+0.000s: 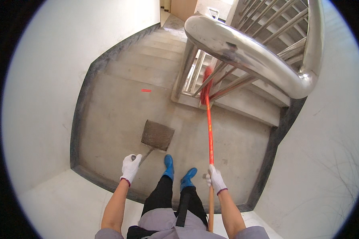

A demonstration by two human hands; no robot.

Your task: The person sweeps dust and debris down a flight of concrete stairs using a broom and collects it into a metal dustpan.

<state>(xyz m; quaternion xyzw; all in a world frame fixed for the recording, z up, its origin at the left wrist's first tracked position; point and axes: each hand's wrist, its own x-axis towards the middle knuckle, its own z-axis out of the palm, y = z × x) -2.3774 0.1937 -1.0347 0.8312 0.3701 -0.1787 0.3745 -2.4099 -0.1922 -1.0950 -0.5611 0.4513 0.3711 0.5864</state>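
Note:
My left hand (130, 167), in a white knitted glove, grips the upright handle of a long-handled dustpan. The brown dustpan (158, 135) sits low over the landing floor, in front of my blue boots; whether it touches the floor I cannot tell. Also gloved, my right hand (217, 180) is closed around the broom's handle (210, 134), which is orange-red above the hand and bare wood below. At the far end, the red broom head (207, 85) is blurred and lies against the bars at the foot of the stair railing.
A steel handrail (245, 50) with bars (272, 27) bends round at the right. Steps (149, 56) lead away at the upper left, and another flight (245, 98) adjoins the railing. A red sticker (146, 90) marks the landing floor (116, 119). White walls (45, 104) with a dark skirting (77, 119) enclose it.

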